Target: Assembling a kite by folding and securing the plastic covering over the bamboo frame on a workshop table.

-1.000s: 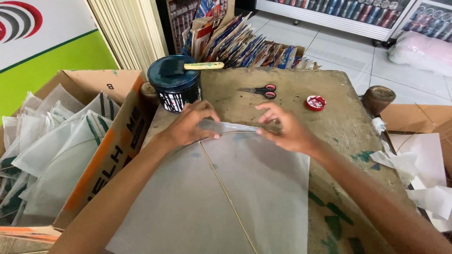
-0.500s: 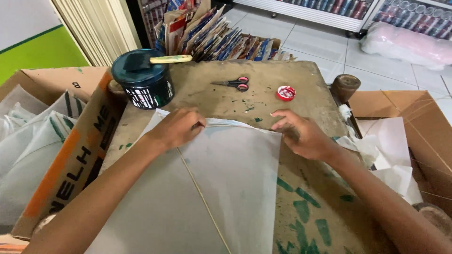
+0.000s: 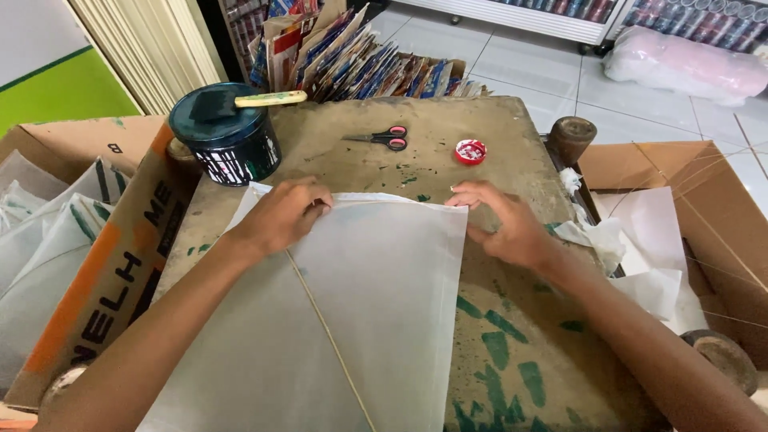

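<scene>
A thin white paper sheet (image 3: 376,304) lies flat on the paint-stained counter (image 3: 512,136), with a slim stick (image 3: 328,336) running diagonally across it. I see my left hand (image 3: 282,214) pressing on the sheet's folded top edge, fingers curled down, clasping nothing. My right hand (image 3: 504,224) is spread flat at the sheet's top right corner, half on paper, half on the counter, also holding nothing.

Just beyond the left hand stands a dark paint tin (image 3: 226,142) with a brush (image 3: 252,100) resting across it; scissors (image 3: 380,138) and a small red lid (image 3: 470,151) lie farther back. Cardboard boxes (image 3: 88,264) flank the counter.

In my judgement the paper could crease or tear under uneven pressing, the stick could slip off line, and green smears on the counter could mark the sheet.
</scene>
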